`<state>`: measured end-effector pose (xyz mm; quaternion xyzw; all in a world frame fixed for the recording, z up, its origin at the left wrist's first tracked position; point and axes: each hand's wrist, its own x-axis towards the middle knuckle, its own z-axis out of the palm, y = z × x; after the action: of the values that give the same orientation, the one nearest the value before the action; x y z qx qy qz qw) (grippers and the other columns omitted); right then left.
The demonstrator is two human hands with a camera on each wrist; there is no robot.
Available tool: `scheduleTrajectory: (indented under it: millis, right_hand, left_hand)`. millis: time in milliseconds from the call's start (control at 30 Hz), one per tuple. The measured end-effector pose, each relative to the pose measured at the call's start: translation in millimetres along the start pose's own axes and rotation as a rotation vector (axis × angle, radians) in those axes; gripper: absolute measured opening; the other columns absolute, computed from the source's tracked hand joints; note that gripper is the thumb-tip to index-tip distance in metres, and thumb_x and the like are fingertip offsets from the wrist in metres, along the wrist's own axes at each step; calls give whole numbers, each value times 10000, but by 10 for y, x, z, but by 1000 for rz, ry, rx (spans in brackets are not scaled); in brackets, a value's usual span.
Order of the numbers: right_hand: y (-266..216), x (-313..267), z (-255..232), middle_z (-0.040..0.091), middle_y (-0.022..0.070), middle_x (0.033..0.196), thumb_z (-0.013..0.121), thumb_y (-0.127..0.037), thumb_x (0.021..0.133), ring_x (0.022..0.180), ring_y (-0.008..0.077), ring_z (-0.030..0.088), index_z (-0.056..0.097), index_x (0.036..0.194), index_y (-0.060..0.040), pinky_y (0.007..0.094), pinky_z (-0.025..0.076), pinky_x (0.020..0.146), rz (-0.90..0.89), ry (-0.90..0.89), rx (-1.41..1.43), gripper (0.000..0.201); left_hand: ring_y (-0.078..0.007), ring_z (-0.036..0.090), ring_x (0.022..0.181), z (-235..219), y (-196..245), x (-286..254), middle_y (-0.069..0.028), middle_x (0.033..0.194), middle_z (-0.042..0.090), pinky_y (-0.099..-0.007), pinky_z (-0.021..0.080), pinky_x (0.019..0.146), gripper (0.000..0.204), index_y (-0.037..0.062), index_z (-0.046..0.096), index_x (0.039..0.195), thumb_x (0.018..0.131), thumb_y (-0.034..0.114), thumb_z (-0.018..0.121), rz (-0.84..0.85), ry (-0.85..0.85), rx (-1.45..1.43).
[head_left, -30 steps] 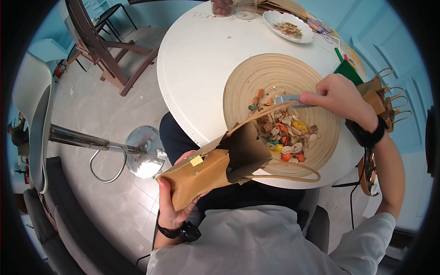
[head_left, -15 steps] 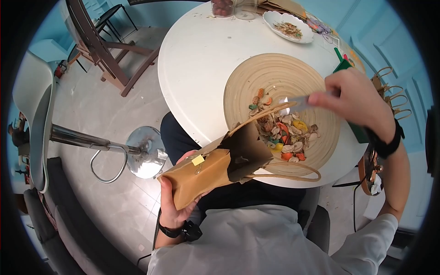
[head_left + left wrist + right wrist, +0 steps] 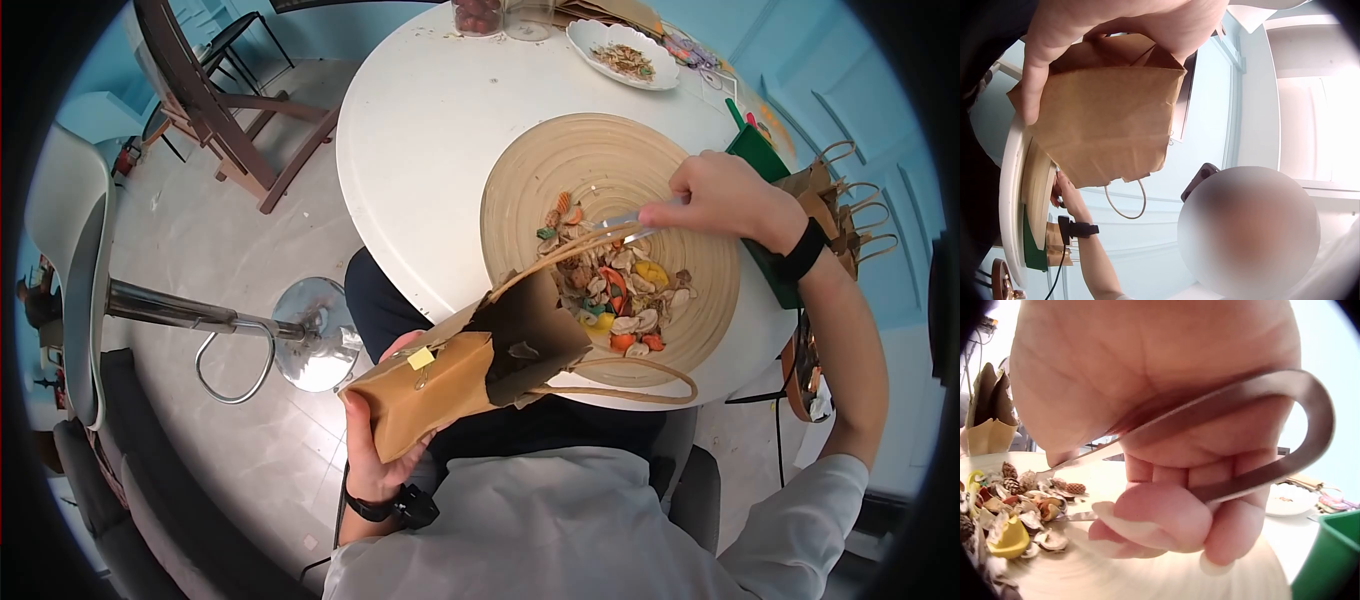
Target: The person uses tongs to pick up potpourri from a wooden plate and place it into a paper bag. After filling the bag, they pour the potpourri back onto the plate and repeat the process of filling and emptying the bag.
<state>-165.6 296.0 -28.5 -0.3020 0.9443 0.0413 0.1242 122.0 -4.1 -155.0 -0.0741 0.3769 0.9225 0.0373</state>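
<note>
My left hand (image 3: 375, 455) grips the bottom of a brown paper bag (image 3: 440, 385), tilted with its mouth toward the plate. A yellow tag and a paper clip sit on its side, and a small pale piece shows inside. With my right hand (image 3: 735, 200) I hold metal tongs (image 3: 1291, 384), a bent strip with the thumb and fingers on its two arms. Their tips reach the pile of potpourri (image 3: 625, 290), dried petals, small cones and coloured pieces on a round wooden plate (image 3: 545, 150). A bag handle partly covers the tips in the head view.
A green box (image 3: 757, 150) stands right of the plate, beside several small paper bags (image 3: 825, 205). At the back are a white scalloped dish (image 3: 585, 50) with dry bits and a jar of red balls (image 3: 478, 18). A bar stool (image 3: 190, 312) stands left of the white table (image 3: 400, 150).
My right hand moved right with the tongs, away from the pile, then came back left over it. The left hand and bag stay nearly in place.
</note>
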Motion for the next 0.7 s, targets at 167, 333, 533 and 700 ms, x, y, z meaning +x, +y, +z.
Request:
scheduleTrajectory:
  millis: [167,333,533,700]
  right_hand:
    - [-225,-40,59,460,143,458,588,-763,769,473,315,523,543,507,12,406,436,499,-26,8,-19,819]
    - [-264,-68,155,432,141,441,593,-756,769,450,313,494,524,487,7,418,396,469,-2,46,31,816]
    - [-231,-91,195,418,135,435,602,-742,771,436,304,476,512,476,-3,416,370,456,37,11,85,801]
    - [-155,-129,206,387,108,420,631,-718,773,406,268,414,511,468,-5,390,334,434,58,42,107,785]
  left_hand:
    - [-447,393,1360,23,16,-14,-236,1513,334,-659,365,1068,930,36,224,1516,917,736,352,-2,34,18]
    - [-449,384,1364,51,21,2,-236,1518,325,-659,363,1070,927,36,219,1517,919,732,355,11,18,19]
    - [-452,375,1369,53,24,14,-239,1519,318,-660,364,1070,923,34,217,1517,922,727,356,10,2,17]
    - [-326,526,1275,172,59,33,-189,1435,437,-446,531,977,1035,26,262,1490,811,744,571,-24,116,-36]
